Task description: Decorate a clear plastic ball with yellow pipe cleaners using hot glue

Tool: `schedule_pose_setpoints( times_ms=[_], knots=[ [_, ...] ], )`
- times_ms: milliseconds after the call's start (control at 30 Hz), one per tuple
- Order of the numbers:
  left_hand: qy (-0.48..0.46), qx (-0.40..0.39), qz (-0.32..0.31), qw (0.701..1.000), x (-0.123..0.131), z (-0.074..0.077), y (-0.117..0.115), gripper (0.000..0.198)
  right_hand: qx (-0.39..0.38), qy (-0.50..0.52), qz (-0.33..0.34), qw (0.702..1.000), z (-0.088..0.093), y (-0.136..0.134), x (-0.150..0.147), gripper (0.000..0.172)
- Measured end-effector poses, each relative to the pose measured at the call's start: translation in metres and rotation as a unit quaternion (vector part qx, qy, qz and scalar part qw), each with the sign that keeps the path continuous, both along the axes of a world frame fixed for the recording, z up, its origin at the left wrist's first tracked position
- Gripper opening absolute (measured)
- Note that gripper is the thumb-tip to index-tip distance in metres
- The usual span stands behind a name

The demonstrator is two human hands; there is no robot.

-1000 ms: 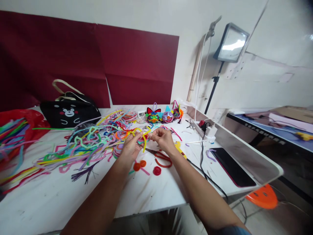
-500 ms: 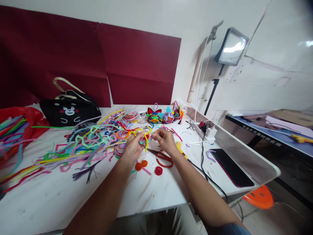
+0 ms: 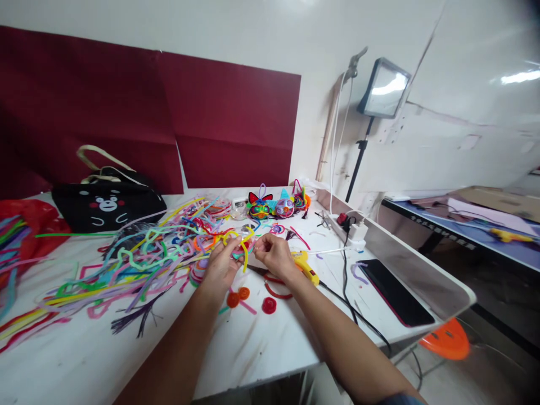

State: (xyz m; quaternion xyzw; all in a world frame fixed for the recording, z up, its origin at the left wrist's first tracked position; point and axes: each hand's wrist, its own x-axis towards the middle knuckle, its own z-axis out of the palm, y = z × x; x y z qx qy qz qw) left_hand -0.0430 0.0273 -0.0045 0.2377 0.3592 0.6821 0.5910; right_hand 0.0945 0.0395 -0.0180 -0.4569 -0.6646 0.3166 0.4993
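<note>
My left hand (image 3: 221, 264) and my right hand (image 3: 273, 256) meet over the middle of the white table (image 3: 261, 343). Both pinch a small pipe-cleaner piece (image 3: 243, 246), yellow with pink and teal parts, held just above the tabletop. A big tangle of coloured pipe cleaners (image 3: 147, 253) lies to the left of my hands. Red scissors (image 3: 274, 284) and small red and orange coiled discs (image 3: 253, 299) lie under and in front of my hands. A yellow glue gun (image 3: 307, 265) rests right of my right hand.
Finished pipe-cleaner figures (image 3: 276, 206) stand at the back. A black bear bag (image 3: 105, 202) and a red bag of pipe cleaners (image 3: 21, 230) sit at the left. A phone (image 3: 394, 284), power strip (image 3: 348, 225) and cables lie right, by a lamp on a stand (image 3: 382, 90).
The view shifted slightly; both hands stay together on the piece, lower in frame. The yellow glue gun now shows beside my right hand.
</note>
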Motion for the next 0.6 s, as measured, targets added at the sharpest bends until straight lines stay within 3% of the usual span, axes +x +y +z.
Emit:
schedule_pose_setpoints(
  times_ms=[600],
  knots=[
    [0.037,-0.003,0.007,0.999,-0.001,0.000,0.001,0.021,-0.051,0.031,-0.031,0.998,0.015,-0.004,0.006,0.012]
  ],
)
